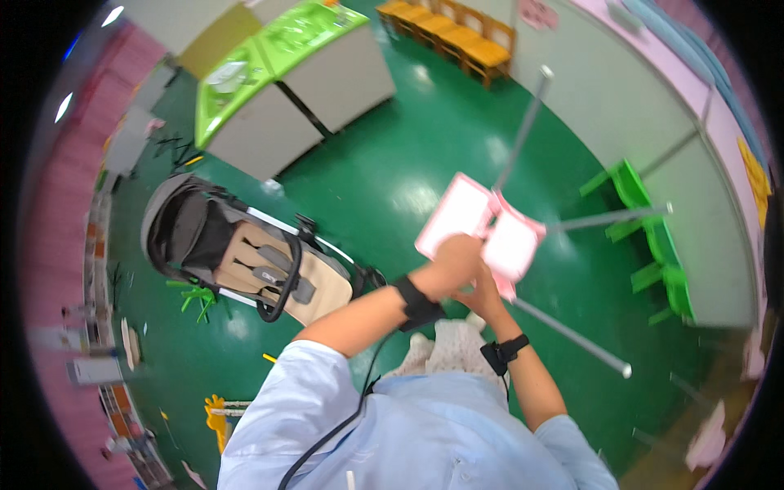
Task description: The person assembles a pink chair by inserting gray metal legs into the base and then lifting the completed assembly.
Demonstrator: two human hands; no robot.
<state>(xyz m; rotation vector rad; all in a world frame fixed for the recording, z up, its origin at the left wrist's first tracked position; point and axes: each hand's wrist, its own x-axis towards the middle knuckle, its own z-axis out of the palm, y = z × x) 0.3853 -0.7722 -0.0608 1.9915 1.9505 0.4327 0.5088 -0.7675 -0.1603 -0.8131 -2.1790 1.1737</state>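
Observation:
In front of me is a pink high chair (520, 241), tilted over so that its long grey legs splay outward. Three legs with pale end caps show; a fourth I cannot see. A pink-rimmed pale tray (454, 216) sits on its left side. My left hand (457, 260) is closed at the joint between tray and seat, its fingertips mostly hidden. Just below it, my right hand (483, 292) is bent round the near edge of the chair, fingers curled. Both wrists wear black straps.
A grey and beige stroller (269, 261) stands at my left. Behind it are light-green-topped play counters (282, 57). Wooden chairs (457, 37) line the far wall. Several green chairs (653, 237) stand along the curved partition (653, 106) on the right. The floor (392, 180) is glossy green.

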